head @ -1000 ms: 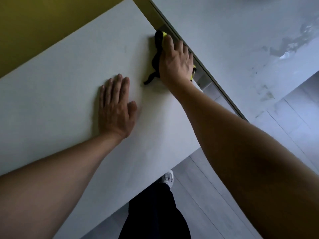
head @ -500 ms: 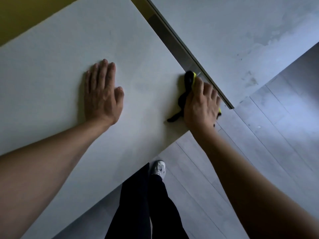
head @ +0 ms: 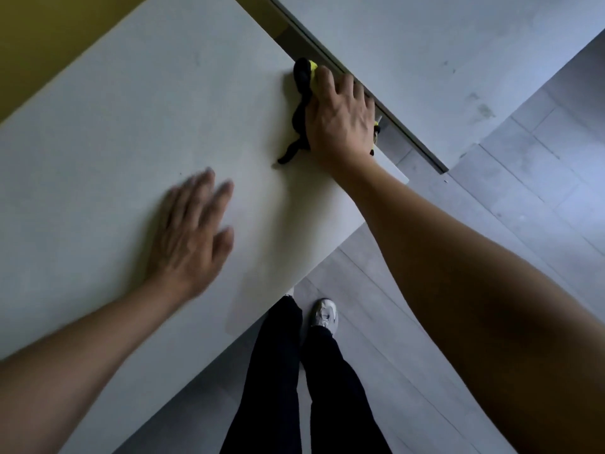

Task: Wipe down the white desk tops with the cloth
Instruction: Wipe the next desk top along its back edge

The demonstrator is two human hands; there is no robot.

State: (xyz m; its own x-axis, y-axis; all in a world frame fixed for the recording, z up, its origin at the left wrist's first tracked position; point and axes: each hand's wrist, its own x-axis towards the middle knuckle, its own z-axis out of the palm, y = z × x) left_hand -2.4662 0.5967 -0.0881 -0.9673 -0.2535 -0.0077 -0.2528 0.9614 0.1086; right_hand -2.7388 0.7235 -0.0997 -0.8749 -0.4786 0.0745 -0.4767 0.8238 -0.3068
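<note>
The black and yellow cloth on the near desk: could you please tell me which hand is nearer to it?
Right. The right hand presses on the cloth; the left hand is apart, nearer the person.

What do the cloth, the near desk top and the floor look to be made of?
Cloth: soft fabric, black with yellow, bunched in limp folds under the right hand; possibly microfibre. Near desk top: smooth matte white board, likely laminate, with a thin straight edge. Floor: pale grey planks with seams, probably laminate or vinyl.

Bare forearms, black trousers (head: 278, 371), one white trainer (head: 324, 314).
</note>
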